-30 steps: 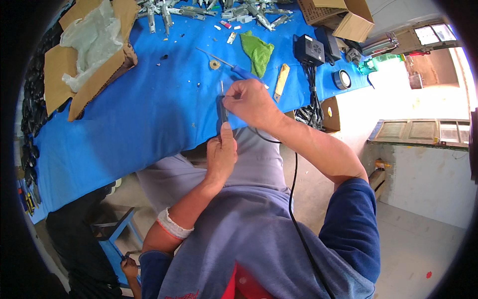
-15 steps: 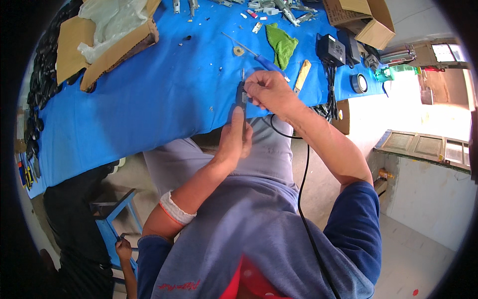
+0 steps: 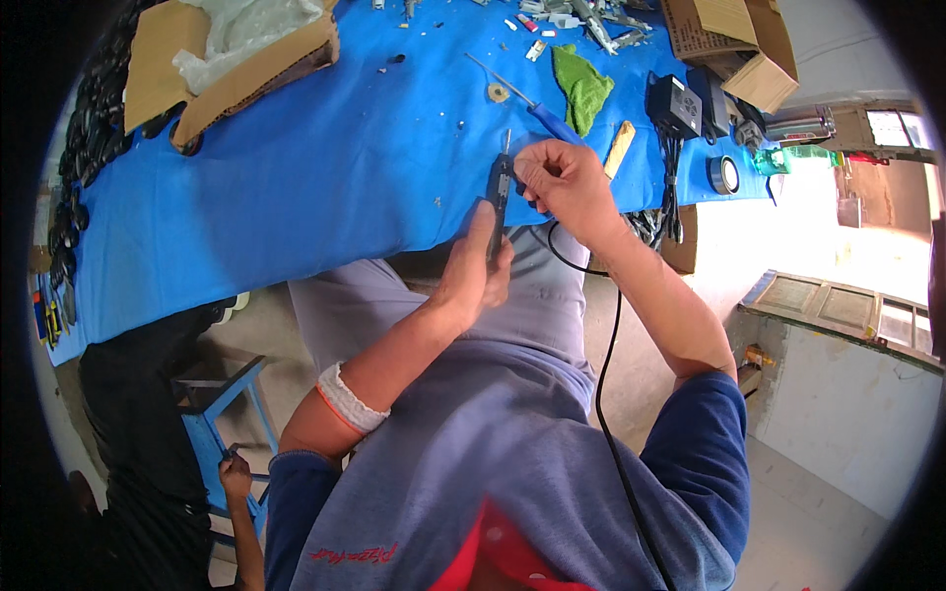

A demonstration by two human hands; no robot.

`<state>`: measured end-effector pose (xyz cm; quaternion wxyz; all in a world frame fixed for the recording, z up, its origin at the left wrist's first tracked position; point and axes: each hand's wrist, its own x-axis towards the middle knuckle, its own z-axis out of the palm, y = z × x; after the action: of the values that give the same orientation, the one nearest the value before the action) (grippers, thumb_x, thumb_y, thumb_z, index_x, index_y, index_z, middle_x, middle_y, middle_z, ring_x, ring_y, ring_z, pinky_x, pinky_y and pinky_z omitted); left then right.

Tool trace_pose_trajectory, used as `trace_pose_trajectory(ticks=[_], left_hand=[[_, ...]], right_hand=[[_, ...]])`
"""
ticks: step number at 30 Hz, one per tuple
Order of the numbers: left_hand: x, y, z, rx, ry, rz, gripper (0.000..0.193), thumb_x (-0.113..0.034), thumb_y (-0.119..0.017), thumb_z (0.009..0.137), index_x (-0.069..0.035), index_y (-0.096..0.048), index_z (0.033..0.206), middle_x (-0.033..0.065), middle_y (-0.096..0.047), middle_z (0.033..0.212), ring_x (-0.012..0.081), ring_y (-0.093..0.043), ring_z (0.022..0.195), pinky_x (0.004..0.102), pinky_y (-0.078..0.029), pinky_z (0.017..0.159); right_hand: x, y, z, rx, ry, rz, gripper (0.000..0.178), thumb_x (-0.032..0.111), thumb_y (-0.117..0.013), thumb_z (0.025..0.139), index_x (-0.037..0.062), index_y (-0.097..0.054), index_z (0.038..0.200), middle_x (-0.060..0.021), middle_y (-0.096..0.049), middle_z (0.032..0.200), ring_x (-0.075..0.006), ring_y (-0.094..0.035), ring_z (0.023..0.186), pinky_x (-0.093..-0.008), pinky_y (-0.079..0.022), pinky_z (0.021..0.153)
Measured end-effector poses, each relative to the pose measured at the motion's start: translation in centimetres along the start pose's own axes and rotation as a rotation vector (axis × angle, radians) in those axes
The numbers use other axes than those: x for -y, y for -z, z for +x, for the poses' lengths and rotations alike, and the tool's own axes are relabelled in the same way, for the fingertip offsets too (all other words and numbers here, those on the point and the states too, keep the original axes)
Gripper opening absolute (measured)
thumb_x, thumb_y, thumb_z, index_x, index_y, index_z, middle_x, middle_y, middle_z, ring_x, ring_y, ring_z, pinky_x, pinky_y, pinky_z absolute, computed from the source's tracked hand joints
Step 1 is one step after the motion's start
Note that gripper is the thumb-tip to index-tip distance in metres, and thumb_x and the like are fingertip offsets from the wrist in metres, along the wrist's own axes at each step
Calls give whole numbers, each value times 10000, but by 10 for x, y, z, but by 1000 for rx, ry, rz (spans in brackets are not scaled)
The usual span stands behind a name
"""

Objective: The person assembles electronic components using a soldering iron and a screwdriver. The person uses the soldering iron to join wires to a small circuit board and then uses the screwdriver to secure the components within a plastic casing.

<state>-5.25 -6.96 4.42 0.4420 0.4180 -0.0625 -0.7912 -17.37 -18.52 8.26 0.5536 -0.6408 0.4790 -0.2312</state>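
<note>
head cam | left grip: wrapped round the black gadget | right grip: fingertips pinched at its side, can't tell on what tbh | gadget: by the table's near edge, metal tip pointing away | progress: looks mid-job, gadget not set down; what's finished, no clue

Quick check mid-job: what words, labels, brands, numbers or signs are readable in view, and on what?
Red script lettering on the grey-blue cloth garment: present, but I won't copy it.
Dark print on the open brown cardboard box at the upper right: too small to read.
Slim black handheld tool in the left hand: no text legible.
</note>
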Motion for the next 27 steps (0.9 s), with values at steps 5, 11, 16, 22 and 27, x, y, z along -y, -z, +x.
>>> trace_pose_trajectory(ticks=[5,11,16,22,27], left_hand=[[1,4,2,38,2,-5,628,-698,-335,869,-115,-396,645,-2,-280,410,118,-270,337,273,-268,397],[3,5,3,35,-4,15,628,-695,-326,873,-114,-390,643,3,-290,412,117,-276,337,274,-259,390],[2,-1,3,-11,-26,74,638,-703,-308,872,-111,-381,644,6,-296,413,116,-278,336,273,-253,381],[2,-3,1,-32,-44,71,638,-693,-329,872,-105,-379,628,-2,-288,431,111,-253,344,273,-203,376],[2,0,1,-2,-42,33,638,-683,-340,874,-99,-377,620,-4,-289,444,105,-246,357,273,-179,375]], right_hand=[[3,-6,-5,-98,330,-372,144,70,-659,825,-20,-639,936,-38,-631,725,-74,-547,596,-234,-438,521],[14,-6,-4,-77,414,-462,110,45,-643,793,-15,-657,884,-129,-637,732,-169,-586,596,-285,-462,546],[20,-6,-3,-60,336,-526,78,11,-607,766,-19,-647,826,-180,-633,727,-294,-629,629,-342,-477,557],[14,-3,5,-31,451,-513,114,42,-640,810,-8,-651,912,-104,-619,685,-140,-564,547,-273,-454,529],[17,-2,7,37,564,-547,188,-9,-625,767,-7,-645,954,-160,-649,817,-305,-634,707,-340,-506,653]])
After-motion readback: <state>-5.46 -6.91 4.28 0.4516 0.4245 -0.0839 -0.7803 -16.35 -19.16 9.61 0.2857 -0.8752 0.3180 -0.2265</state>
